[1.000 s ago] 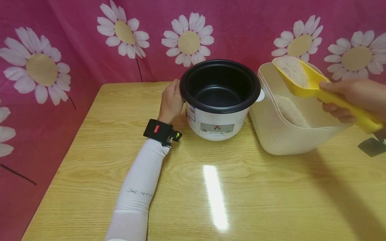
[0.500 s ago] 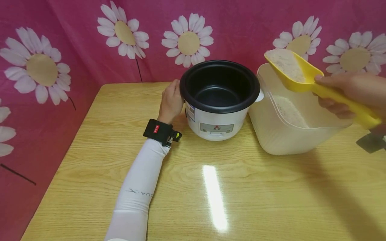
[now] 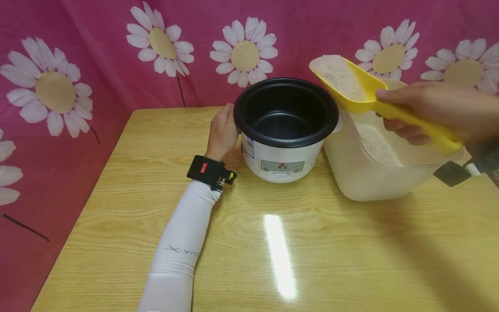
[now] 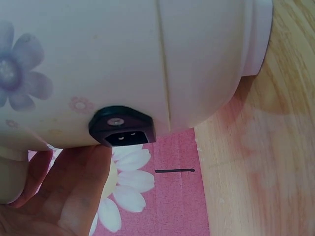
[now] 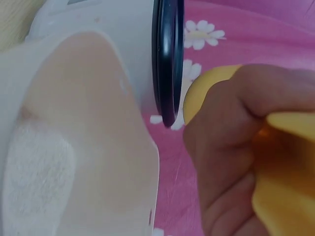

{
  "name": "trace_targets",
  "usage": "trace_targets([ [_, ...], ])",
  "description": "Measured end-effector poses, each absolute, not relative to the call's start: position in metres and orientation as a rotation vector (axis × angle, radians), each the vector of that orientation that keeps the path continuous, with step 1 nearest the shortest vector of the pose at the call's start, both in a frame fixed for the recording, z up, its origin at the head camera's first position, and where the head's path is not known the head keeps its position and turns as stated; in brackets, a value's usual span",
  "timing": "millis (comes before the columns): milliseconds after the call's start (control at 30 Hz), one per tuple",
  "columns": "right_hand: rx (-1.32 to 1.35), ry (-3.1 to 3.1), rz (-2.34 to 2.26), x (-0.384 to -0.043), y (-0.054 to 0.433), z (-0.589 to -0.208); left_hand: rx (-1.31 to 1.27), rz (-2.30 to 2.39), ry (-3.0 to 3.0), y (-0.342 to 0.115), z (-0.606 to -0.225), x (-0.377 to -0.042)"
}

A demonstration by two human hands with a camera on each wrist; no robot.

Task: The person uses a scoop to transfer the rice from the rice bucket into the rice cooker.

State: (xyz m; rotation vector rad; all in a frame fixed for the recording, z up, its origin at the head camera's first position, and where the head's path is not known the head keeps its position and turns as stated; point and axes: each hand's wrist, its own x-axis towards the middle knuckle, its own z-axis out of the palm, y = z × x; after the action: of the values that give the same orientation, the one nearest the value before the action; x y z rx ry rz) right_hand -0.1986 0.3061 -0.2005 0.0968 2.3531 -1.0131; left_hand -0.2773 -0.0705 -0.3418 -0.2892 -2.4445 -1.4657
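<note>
A white rice cooker (image 3: 278, 158) with a bare black inner pot (image 3: 286, 123) stands lidless on the table. My left hand (image 3: 223, 134) holds it at its left side; in the left wrist view, the fingers (image 4: 81, 187) curl at the side handle, near the power socket (image 4: 125, 127). My right hand (image 3: 432, 104) grips the handle of a yellow scoop (image 3: 366, 80) heaped with rice (image 3: 337, 76). The scoop is raised, its tip just beyond the pot's right rim in the head view. Below it, a cream bin (image 3: 358, 173) holds more rice (image 3: 378, 145).
The bin stands close to the cooker's right side on a wooden table (image 3: 249, 242). A pink cloth (image 3: 202, 17) printed with daisies hangs behind the table and along its left. Black camera straps (image 3: 206, 171) sit on the wrists.
My right hand has carried the rice-filled scoop left and slightly up, from over the bin to the pot's right rim. The left hand and the cooker have stayed in place.
</note>
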Motion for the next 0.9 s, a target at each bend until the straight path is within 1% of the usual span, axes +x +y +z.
trace_targets([
  [200, 0.006, 2.371, -0.939, -0.203, 0.288, -0.199, -0.295, -1.477, -2.444, -0.070, -0.342, -0.278],
  [433, -0.034, 2.277, -1.033, -0.215, 0.267, -0.199, -0.295, -1.473, -2.458, -0.070, -0.342, -0.279],
  [600, -0.099, 2.323, -0.955, -0.222, 0.255, -0.200, -0.303, -1.464, -2.467, -0.071, -0.344, -0.280],
  [700, -0.149, 2.359, -0.903, -0.226, 0.250, -0.200, -0.314, -1.469, -2.459, -0.072, -0.344, -0.280],
  [900, -0.159, 2.359, -0.897, -0.234, 0.246, -0.203, -0.310, -1.457, -2.452, -0.073, -0.343, -0.280],
])
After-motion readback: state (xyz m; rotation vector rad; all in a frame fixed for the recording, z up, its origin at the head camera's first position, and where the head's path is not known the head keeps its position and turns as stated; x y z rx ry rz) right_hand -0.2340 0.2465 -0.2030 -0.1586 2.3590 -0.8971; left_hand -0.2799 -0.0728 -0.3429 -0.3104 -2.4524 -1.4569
